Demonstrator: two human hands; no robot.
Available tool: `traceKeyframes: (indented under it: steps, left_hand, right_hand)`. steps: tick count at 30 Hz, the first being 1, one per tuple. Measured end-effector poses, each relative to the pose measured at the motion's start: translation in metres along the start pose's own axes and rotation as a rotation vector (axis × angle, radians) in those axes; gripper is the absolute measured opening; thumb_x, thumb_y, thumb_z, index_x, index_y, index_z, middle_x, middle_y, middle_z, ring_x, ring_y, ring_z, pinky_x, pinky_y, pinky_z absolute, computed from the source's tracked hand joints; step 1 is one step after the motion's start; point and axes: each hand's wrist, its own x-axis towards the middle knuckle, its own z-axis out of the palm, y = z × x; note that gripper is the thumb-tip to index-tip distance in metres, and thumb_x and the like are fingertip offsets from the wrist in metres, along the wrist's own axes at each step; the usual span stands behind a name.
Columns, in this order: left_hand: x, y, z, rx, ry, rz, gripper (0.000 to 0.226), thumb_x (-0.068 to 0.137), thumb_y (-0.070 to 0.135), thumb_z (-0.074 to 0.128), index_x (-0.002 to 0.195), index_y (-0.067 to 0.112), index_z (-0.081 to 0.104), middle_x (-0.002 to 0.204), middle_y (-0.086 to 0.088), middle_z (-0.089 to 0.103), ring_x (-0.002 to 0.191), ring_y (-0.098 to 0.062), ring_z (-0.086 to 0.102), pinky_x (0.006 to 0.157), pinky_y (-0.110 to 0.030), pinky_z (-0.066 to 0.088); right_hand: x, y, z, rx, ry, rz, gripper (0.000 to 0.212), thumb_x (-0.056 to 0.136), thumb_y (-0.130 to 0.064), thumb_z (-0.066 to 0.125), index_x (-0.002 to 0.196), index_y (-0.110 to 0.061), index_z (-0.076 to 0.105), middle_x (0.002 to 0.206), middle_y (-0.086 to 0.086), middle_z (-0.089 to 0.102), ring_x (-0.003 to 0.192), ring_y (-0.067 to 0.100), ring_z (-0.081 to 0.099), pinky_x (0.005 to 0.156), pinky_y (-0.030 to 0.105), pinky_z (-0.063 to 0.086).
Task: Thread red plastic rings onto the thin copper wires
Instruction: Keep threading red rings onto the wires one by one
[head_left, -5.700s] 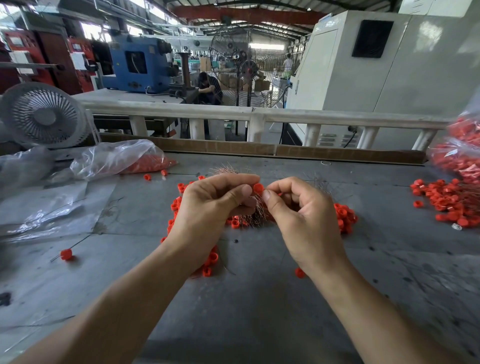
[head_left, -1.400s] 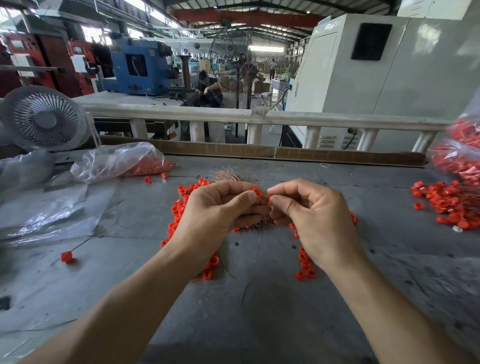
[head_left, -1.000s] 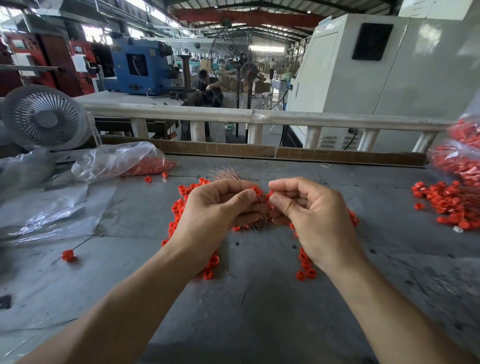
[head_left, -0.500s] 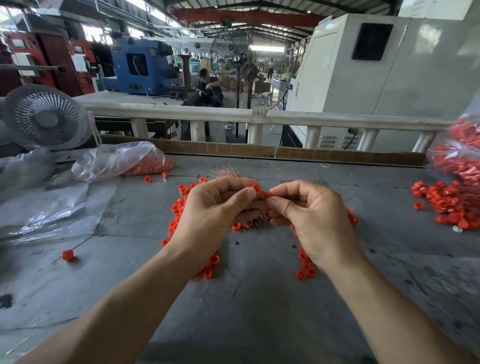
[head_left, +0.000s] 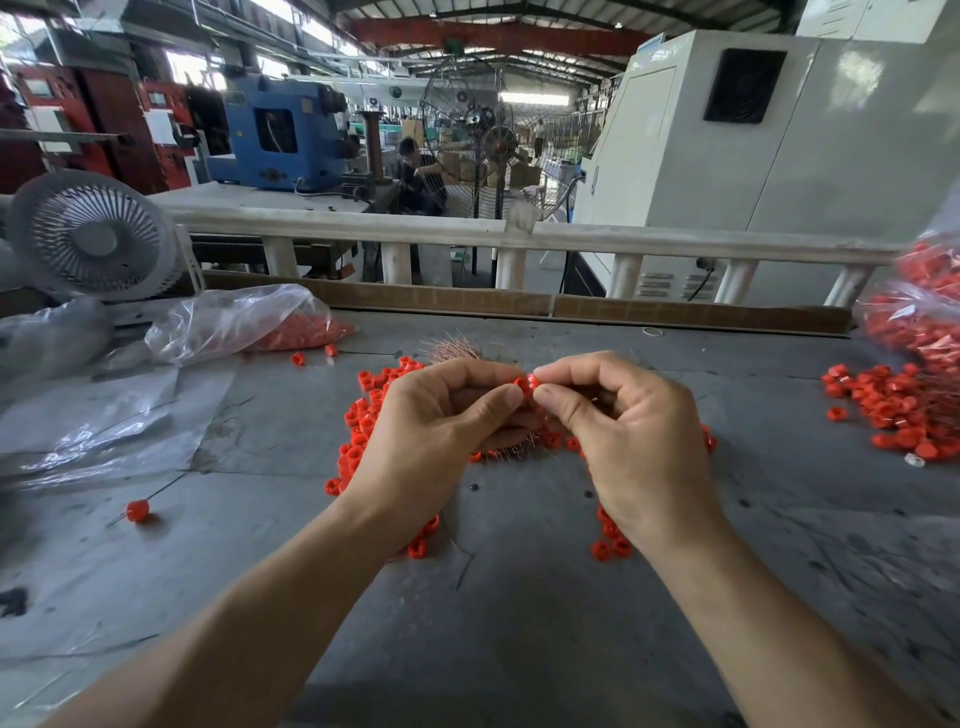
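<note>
Both forearms are bare from the frame's lower edge up to the wrists, with no sleeve showing. The left hand (head_left: 436, 441) and the right hand (head_left: 639, 441) are bare too, the thumbnails cut short and plain.

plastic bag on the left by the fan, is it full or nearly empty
Nearly empty: the plastic bag lies flat and collapsed, with red rings only in its right end.

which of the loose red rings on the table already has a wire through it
The lone ring at the table's near left, apart from the piles: a thin wire passes through it. The other loose rings by the hands show none.
</note>
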Motion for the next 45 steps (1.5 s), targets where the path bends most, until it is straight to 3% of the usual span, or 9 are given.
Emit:
traceKeyframes:
  steps: [12, 19, 28, 33, 37, 45]
  left_hand:
    - [0.0006, -0.0039, -0.0020, 0.097, -0.010, 0.060, 0.017, 0.094, 0.011, 0.068, 0.110, 0.006, 0.074, 0.097, -0.013, 0.079, 0.096, -0.028, 0.077, 0.083, -0.030, 0.061]
    - [0.0003, -0.0014, -0.0007, 0.057, -0.006, 0.027, 0.019, 0.093, 0.009, 0.067, 0.110, 0.003, 0.072, 0.097, -0.017, 0.078, 0.095, -0.030, 0.077, 0.081, -0.029, 0.062]
    - [-0.0014, 0.0012, -0.0023, 0.028, -0.042, -0.012, 0.026, 0.090, 0.018, 0.069, 0.110, 0.002, 0.072, 0.099, -0.019, 0.078, 0.097, -0.031, 0.076, 0.081, -0.029, 0.062]
    - [-0.0011, 0.0019, -0.0024, 0.018, -0.041, -0.018, 0.027, 0.089, 0.019, 0.069, 0.110, 0.001, 0.071, 0.099, -0.019, 0.078, 0.097, -0.031, 0.076, 0.080, -0.029, 0.062]
    - [-0.0018, 0.0016, -0.0007, 0.019, -0.017, -0.012, 0.026, 0.088, 0.020, 0.069, 0.106, 0.002, 0.072, 0.096, -0.017, 0.078, 0.092, -0.028, 0.077, 0.079, -0.031, 0.063]
    - [-0.0011, 0.0012, -0.0024, 0.014, -0.020, -0.073, 0.024, 0.092, 0.020, 0.067, 0.106, 0.002, 0.072, 0.097, -0.016, 0.078, 0.092, -0.025, 0.076, 0.079, -0.032, 0.062]
  right_hand:
    - [0.0011, -0.0015, -0.0004, -0.063, -0.061, -0.135, 0.014, 0.086, -0.002, 0.078, 0.092, -0.015, 0.080, 0.093, -0.010, 0.074, 0.096, 0.008, 0.070, 0.084, 0.017, 0.053]
    - [0.0024, -0.0006, -0.0035, -0.055, -0.054, -0.156, 0.018, 0.085, -0.004, 0.079, 0.090, -0.020, 0.081, 0.093, -0.011, 0.073, 0.095, 0.005, 0.068, 0.081, 0.011, 0.048]
    - [0.0030, -0.0017, -0.0074, -0.058, -0.082, -0.154, 0.012, 0.085, -0.005, 0.080, 0.090, -0.016, 0.082, 0.096, -0.007, 0.072, 0.097, 0.010, 0.068, 0.082, 0.017, 0.050]
    - [0.0025, -0.0018, -0.0086, -0.111, -0.094, -0.186, 0.013, 0.087, -0.008, 0.079, 0.093, -0.019, 0.083, 0.097, -0.007, 0.071, 0.094, 0.010, 0.068, 0.076, 0.014, 0.048]
    - [0.0032, 0.0000, -0.0077, -0.204, -0.080, -0.259, 0.012, 0.088, -0.011, 0.080, 0.097, -0.019, 0.082, 0.098, -0.006, 0.070, 0.092, 0.013, 0.068, 0.072, 0.024, 0.054]
    - [0.0036, 0.0022, -0.0065, -0.214, -0.070, -0.291, 0.012, 0.088, -0.010, 0.079, 0.098, -0.016, 0.083, 0.097, -0.004, 0.070, 0.094, 0.012, 0.067, 0.079, 0.016, 0.050]
